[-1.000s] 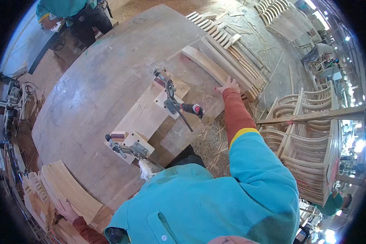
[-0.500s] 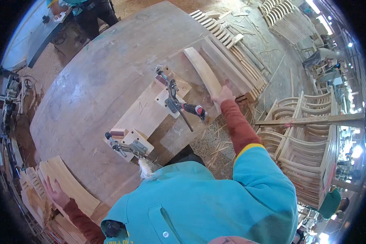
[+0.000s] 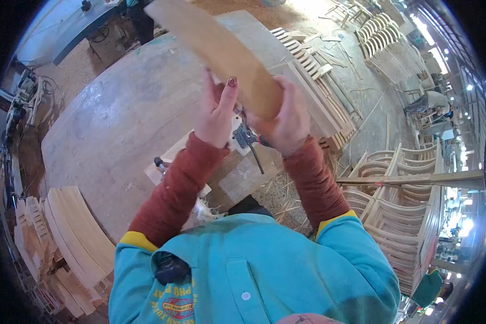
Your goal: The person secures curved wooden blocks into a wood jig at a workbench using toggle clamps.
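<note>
A curved wooden board (image 3: pixel 221 51) is raised over the workbench, slanting from the upper left down to my right hand (image 3: pixel 292 116). That hand is wrapped round the board's near end. Close beside the board's lower edge is my left hand (image 3: pixel 213 116), its thumb and fingers apart and nothing in its grasp. Below both hands lies a wooden jig (image 3: pixel 173 151), largely covered by my arms. One toggle clamp (image 3: pixel 244 137) of the jig shows between my wrists, and the knob of another clamp (image 3: pixel 159 162) sticks out beside my left forearm.
Curved boards (image 3: pixel 75 227) are stacked at the left of the workbench (image 3: pixel 108 113). Long wooden strips (image 3: pixel 313 97) lie along its right side. Curved wooden frames (image 3: pixel 399 216) stand piled on the right. A person (image 3: pixel 140 24) is at the top left, another person (image 3: pixel 427 287) at lower right.
My right hand has lifted the curved board off the bench and brought it over the jig. My left hand has come from the stack at the left to beside the board.
</note>
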